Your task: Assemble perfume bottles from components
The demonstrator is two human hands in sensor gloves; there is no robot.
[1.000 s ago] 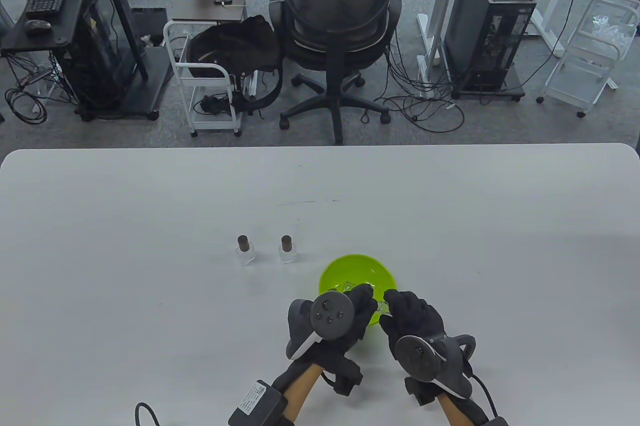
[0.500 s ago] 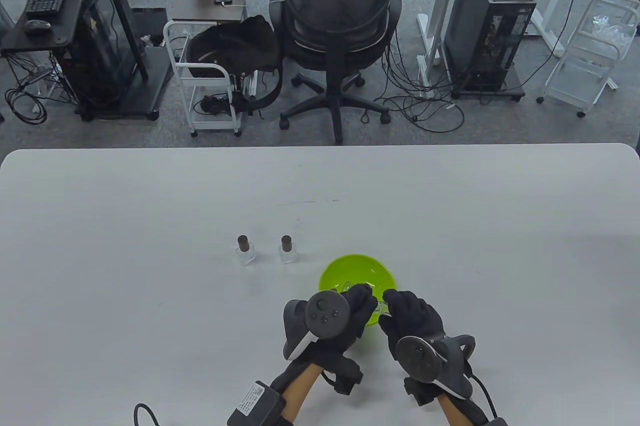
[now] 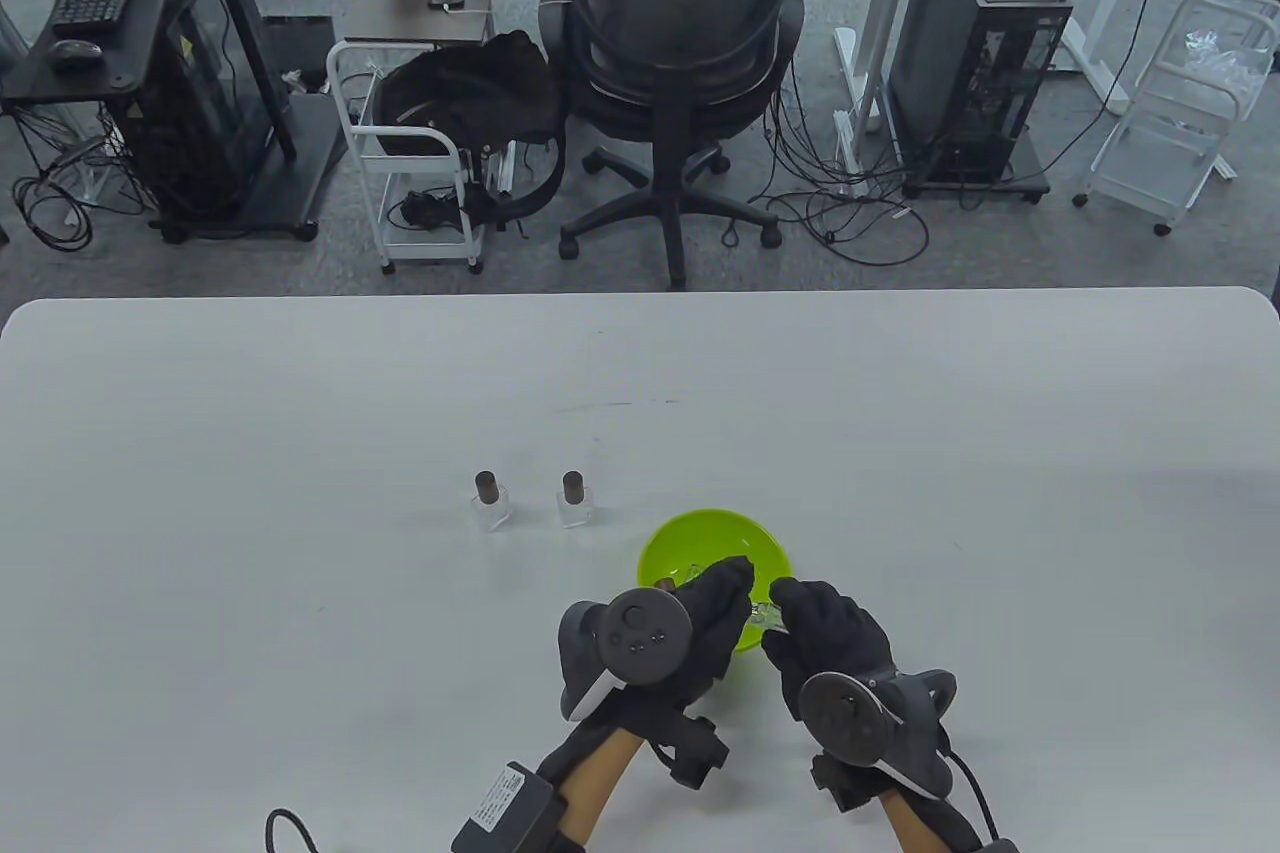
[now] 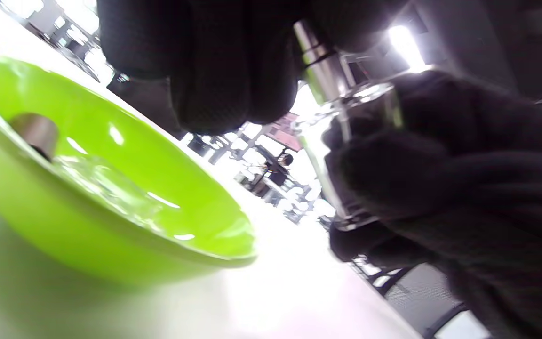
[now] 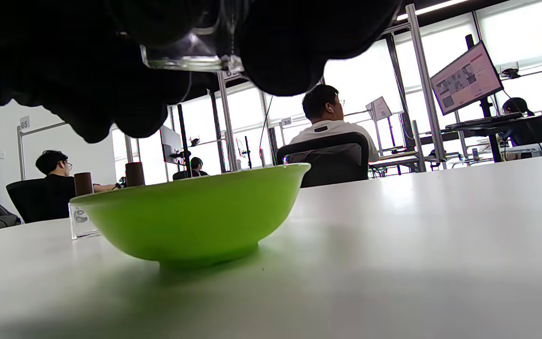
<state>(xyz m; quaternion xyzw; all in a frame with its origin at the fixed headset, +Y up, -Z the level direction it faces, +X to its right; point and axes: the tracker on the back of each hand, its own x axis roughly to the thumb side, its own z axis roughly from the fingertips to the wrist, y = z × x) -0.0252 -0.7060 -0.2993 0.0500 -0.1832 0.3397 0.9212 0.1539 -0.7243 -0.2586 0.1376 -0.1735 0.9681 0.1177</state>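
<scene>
Over the near rim of the green bowl (image 3: pixel 700 533) my two hands meet. My right hand (image 3: pixel 790 608) grips a small clear glass bottle (image 4: pixel 346 150), whose square base shows between its fingers (image 5: pixel 299 47) in the right wrist view. My left hand (image 3: pixel 735 588) pinches a silver spray pump (image 4: pixel 315 61) at the bottle's neck. In the bowl (image 4: pixel 111 226) lie a brown cap (image 4: pixel 35 134) and clear glass parts (image 4: pixel 106 186). Two capped bottles (image 3: pixel 491 501) (image 3: pixel 574 499) stand upright to the bowl's far left.
The white table (image 3: pixel 300 393) stretches wide on all sides of the bowl. Beyond its far edge stand an office chair (image 3: pixel 680 43), a white cart (image 3: pixel 410 183) and computer towers. People sit at desks in the background of the right wrist view.
My left hand has turned slightly, its tracker sliding down and left while its fingers stretch toward the bottle. The right hand and the bottle have barely moved.
</scene>
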